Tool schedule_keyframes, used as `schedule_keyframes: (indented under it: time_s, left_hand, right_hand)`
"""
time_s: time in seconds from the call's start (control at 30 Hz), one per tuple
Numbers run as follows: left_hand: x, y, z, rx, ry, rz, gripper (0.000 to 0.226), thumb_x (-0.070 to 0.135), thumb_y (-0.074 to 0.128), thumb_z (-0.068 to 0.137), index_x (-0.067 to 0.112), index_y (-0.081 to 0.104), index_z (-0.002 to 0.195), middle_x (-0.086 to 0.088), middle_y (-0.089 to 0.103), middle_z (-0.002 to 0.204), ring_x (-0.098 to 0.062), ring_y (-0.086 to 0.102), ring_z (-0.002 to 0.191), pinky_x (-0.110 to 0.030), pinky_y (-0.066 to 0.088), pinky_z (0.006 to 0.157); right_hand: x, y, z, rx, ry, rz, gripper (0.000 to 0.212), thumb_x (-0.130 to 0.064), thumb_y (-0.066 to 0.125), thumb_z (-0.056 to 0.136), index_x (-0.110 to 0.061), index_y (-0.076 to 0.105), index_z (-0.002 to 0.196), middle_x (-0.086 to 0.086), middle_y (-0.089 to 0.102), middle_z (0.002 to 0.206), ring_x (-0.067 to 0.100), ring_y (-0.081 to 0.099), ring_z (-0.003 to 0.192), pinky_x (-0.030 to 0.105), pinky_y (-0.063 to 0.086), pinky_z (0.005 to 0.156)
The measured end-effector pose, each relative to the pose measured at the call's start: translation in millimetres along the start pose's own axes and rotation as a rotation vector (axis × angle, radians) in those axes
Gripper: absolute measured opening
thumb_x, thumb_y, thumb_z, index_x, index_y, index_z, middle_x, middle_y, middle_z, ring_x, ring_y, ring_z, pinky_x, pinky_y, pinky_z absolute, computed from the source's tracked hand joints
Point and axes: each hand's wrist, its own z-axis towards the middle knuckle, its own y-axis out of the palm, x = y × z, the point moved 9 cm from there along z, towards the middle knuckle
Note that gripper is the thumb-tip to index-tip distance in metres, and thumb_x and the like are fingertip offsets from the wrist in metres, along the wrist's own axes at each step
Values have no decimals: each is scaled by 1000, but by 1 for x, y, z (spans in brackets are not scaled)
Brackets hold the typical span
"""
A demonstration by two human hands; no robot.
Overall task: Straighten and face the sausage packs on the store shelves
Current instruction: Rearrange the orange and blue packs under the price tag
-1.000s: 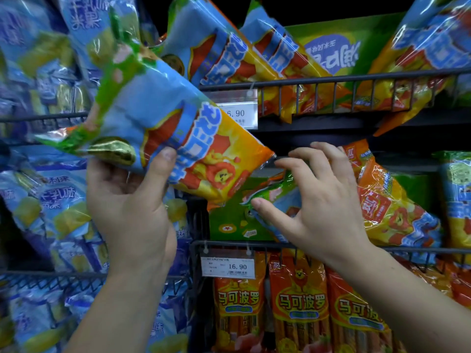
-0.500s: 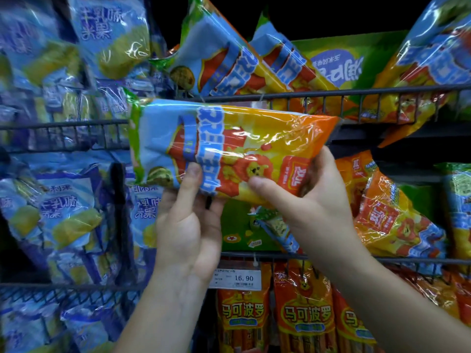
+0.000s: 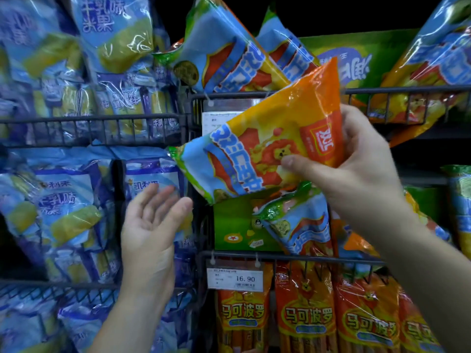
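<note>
Pinching the pack (image 3: pixel 257 149) by its orange end, thumb in front and fingers curled behind, the right hand (image 3: pixel 364 179) holds it tilted before the middle shelf (image 3: pixel 234 254). It looks light, limp and slick, so the short ends seem the surest hold. Half a second ago both hands held it level; now the left hand (image 3: pixel 150 225) hangs off it, fingers loose and apart.
</note>
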Motion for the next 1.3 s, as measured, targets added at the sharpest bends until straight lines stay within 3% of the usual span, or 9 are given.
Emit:
schedule_keyframes:
  time_s: [0.07, 0.2, 0.33, 0.5, 0.63, 0.8, 0.97, 1.13, 1.3]
  left_hand:
    - [16, 6, -2, -31, 125, 198, 81, 36, 90, 60, 23, 51, 130, 3, 64, 126, -8, 59, 120, -33, 49, 102]
    - [35, 22, -7, -102, 299, 495, 77, 38, 86, 64, 29, 50, 131, 12, 57, 131, -1, 50, 126, -38, 39, 111]
    - [34, 36, -4, -158, 343, 704, 70, 44, 80, 70, 34, 50, 132, 19, 49, 133, 1, 44, 128, -34, 39, 110]
    - [48, 48, -12, -156, 592, 832, 49, 25, 81, 79, 21, 61, 123, 9, 51, 123, -7, 49, 120, -29, 46, 98]
    - [23, 48, -2, -260, 356, 754, 58, 29, 78, 81, 27, 53, 134, 15, 62, 121, -1, 56, 116, -28, 47, 100]
    - [-9, 53, 14, -423, 148, 638, 50, 20, 71, 88, 31, 51, 132, 13, 68, 115, -3, 63, 110, -33, 52, 97]
    - [-28, 58, 16, -523, 92, 665, 31, 16, 71, 88, 38, 58, 106, 24, 70, 100, 3, 66, 97, -17, 51, 85]
    - [-39, 56, 19, -482, 95, 625, 29, 25, 70, 89, 48, 59, 101, 16, 72, 100, -6, 68, 96, -41, 55, 89]
    - [-41, 61, 24, -459, 111, 571, 27, 20, 64, 94, 41, 57, 109, 15, 71, 102, -4, 67, 95, -38, 55, 88]
  right_hand:
    - [-9, 0, 8, -61, -31, -47, 58, -10, 84, 71, -24, 54, 118, -7, 71, 101, 3, 70, 92, 18, 57, 74]
    - [-21, 6, 17, -196, -102, -199, 63, -11, 85, 72, -28, 52, 123, -12, 67, 107, 0, 67, 99, 21, 58, 79]
    - [-19, 18, 21, -291, -143, -306, 65, -13, 85, 73, -35, 51, 125, -14, 64, 114, 0, 64, 103, 27, 57, 84]
    - [-17, 38, 25, -361, -203, -492, 68, -29, 80, 73, -45, 50, 132, -30, 57, 120, -2, 58, 114, 39, 55, 89]
    - [-9, 56, 24, -412, -231, -669, 72, -38, 70, 74, -49, 41, 139, -21, 53, 136, 12, 52, 126, 52, 51, 90]
    - [10, 62, 28, -428, -157, -807, 70, -37, 76, 81, -44, 41, 141, -16, 56, 134, 17, 55, 123, 50, 50, 92]
    - [39, 78, 19, -496, -106, -961, 59, -46, 71, 84, -40, 42, 135, -12, 61, 127, 22, 58, 116, 46, 50, 89]
    - [46, 74, 21, -431, -120, -1109, 56, -58, 60, 88, -37, 40, 136, -11, 61, 125, 25, 60, 112, 42, 48, 81]
    - [48, 68, 21, -381, -134, -1149, 60, -57, 54, 91, -33, 35, 142, -8, 61, 125, 29, 60, 110, 42, 48, 78]
